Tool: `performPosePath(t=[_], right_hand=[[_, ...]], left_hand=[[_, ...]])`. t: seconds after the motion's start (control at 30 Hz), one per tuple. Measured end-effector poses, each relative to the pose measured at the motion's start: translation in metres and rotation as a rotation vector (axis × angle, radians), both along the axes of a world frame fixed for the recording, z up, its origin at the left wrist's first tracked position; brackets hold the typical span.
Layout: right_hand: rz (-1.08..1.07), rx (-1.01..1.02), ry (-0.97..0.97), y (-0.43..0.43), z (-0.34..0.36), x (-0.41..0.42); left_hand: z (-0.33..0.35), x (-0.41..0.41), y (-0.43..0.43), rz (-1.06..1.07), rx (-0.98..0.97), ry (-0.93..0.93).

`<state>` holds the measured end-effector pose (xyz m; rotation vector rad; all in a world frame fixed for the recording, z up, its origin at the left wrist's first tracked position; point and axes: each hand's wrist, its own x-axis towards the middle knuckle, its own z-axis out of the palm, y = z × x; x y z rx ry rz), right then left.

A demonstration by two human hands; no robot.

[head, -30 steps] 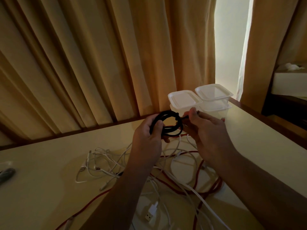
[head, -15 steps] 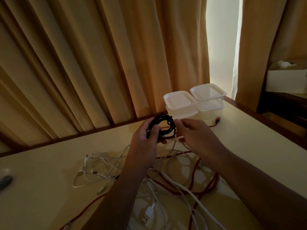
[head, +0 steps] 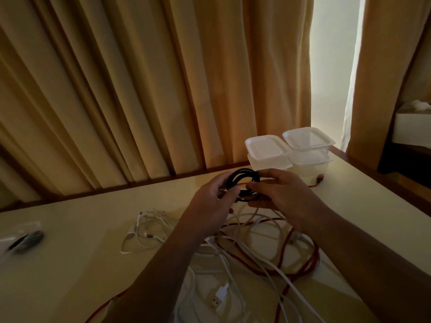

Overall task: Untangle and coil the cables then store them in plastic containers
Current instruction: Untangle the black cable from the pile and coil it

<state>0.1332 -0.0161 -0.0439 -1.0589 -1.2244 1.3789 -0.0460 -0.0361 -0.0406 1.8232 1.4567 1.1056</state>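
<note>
A coiled black cable (head: pixel 245 179) is held above the cream table (head: pixel 77 259) between both hands. My left hand (head: pixel 214 201) grips the coil's left side, thumb over the loops. My right hand (head: pixel 282 197) pinches its right side with curled fingers. Under my forearms lies a tangle of white cables (head: pixel 149 231) mixed with a red cable (head: pixel 303 264). Two stacks of white lidded plastic containers (head: pixel 268 149) stand at the table's far edge, just beyond the coil; all lids are on.
Tan curtains (head: pixel 140 89) hang behind the table. A dark object in clear wrapping (head: pixel 25 241) lies at the far left. A red plug (head: pixel 319 178) rests by the containers. A white box (head: pixel 411 127) sits on a dark shelf at the right.
Both hands lowered slightly with the black coil. My right hand moved from the coil's free end to grip the coil's right side. The camera view drifted right.
</note>
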Motion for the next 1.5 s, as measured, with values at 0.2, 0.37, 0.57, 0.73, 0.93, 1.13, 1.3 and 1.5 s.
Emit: performPosePath(t=[0.2,0.37,0.57,0.73,0.93,1.13,1.3,1.5], right_hand=[[0.098,0.203,-0.306,0.002,0.025,-0.045],[0.279,0.277,-0.372,-0.004,0.052,-0.127],[0.426,0.362,-0.413,-0.029,0.06,-0.234],[0.577,0.667,-0.654,-0.046,0.053,-0.318],[0.68,0.848,-0.856,-0.036,0.017,-0.406],[0.768,0.94,-1.01,-0.028,-0.011,-0.458],[0.774,0.99,-1.052,-0.027,-0.026,-0.483],[0.775,1.016,-0.973,-0.025,-0.039,-0.488]], left_hand=[[0.026,-0.044,-0.026,0.159,0.098,-0.059],[0.036,-0.113,-0.062,0.323,0.094,-0.213],[0.034,-0.218,-0.112,0.559,0.111,-0.395],[0.031,-0.323,-0.153,0.832,0.15,-0.372],[0.024,-0.424,-0.155,1.024,0.074,-0.134],[0.019,-0.479,-0.117,1.01,-0.123,0.238],[0.015,-0.499,-0.085,0.797,-0.339,0.771],[0.007,-0.51,-0.069,0.677,-0.561,1.103]])
